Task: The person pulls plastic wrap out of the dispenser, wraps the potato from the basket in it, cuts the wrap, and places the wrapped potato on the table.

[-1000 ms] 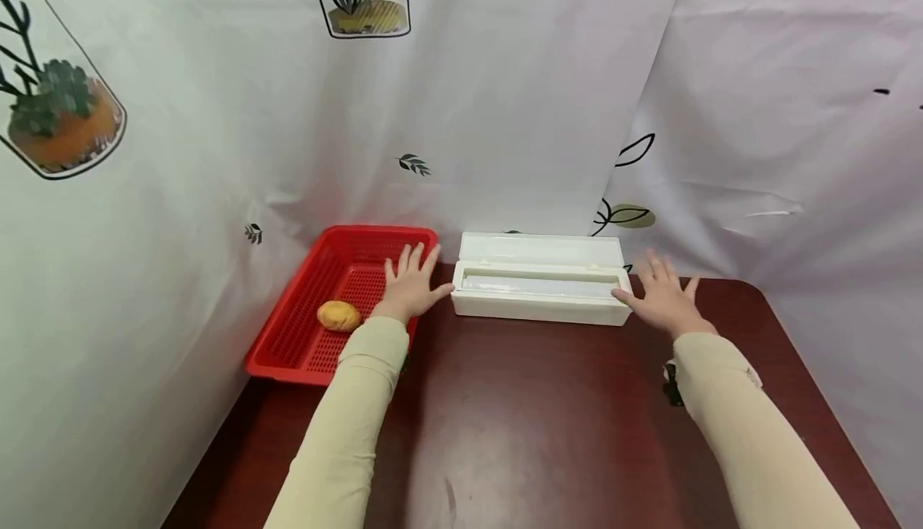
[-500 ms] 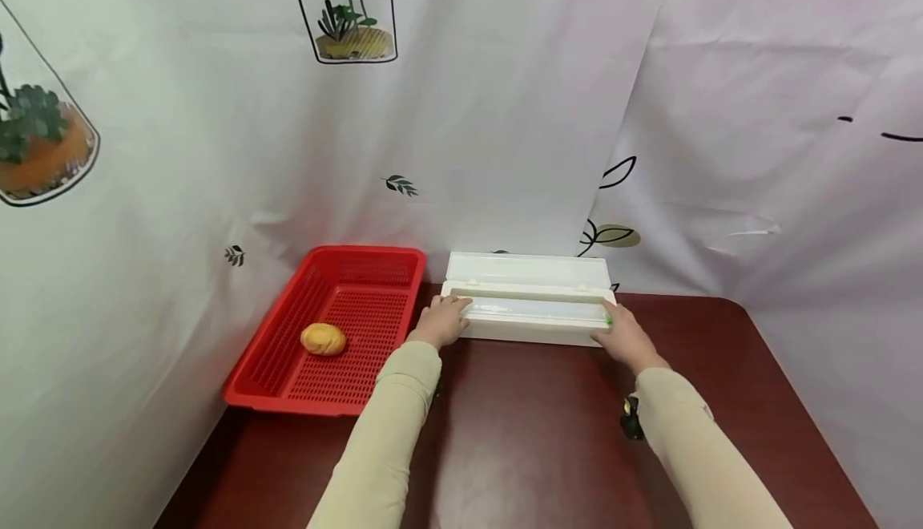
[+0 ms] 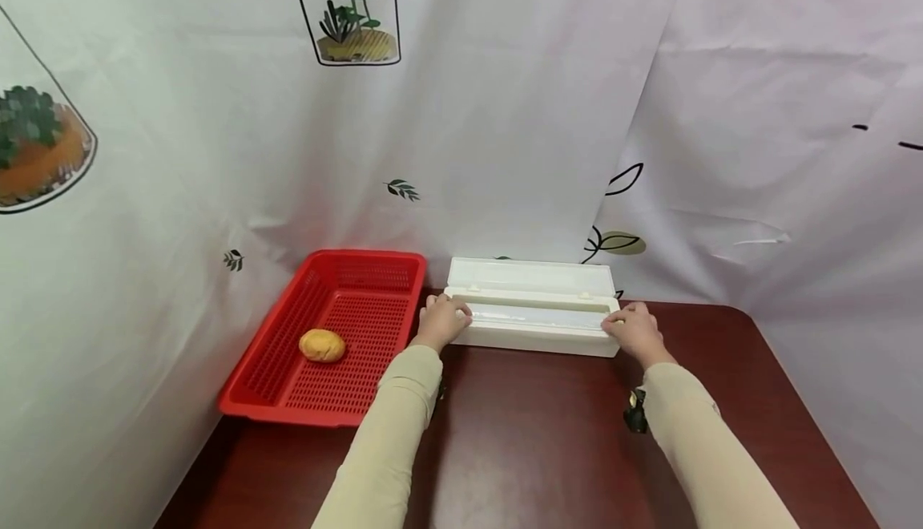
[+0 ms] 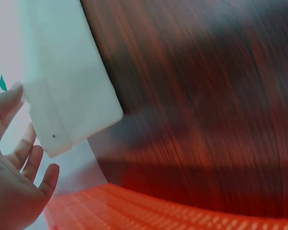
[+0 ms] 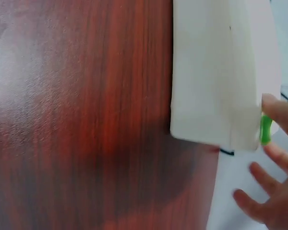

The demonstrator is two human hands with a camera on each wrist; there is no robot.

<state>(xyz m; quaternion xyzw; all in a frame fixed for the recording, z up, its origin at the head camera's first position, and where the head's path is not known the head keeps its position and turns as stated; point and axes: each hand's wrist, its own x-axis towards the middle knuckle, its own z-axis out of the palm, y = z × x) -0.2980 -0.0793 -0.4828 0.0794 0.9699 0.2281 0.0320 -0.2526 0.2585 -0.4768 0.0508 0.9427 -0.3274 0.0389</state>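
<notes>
A long white cling film dispenser [image 3: 537,338] stands against the back wall, its lid [image 3: 530,276] tipped back. A shiny roll of film [image 3: 537,315] lies inside. My left hand [image 3: 441,321] is at its left end, thumb and forefinger pinching at the film's edge. At the right end my right hand [image 3: 637,331] pinches at the same edge. A green piece [image 5: 266,129] shows between the right thumb and forefinger in the right wrist view. In the left wrist view the other fingers [image 4: 33,163] are loosely bent, and the dispenser hides the pinching point.
A red plastic basket [image 3: 238,402] sits left of the dispenser, with a yellow-brown bread roll [image 3: 322,345] inside. The dark red-brown wooden table [image 3: 534,433] extends towards me. White fabric with plant prints [image 3: 505,152] hangs behind it.
Both hands came down from spread above the dispenser's ends to its front edge. Their thumbs and forefingers have since drawn together there. The head view has tilted slightly upward.
</notes>
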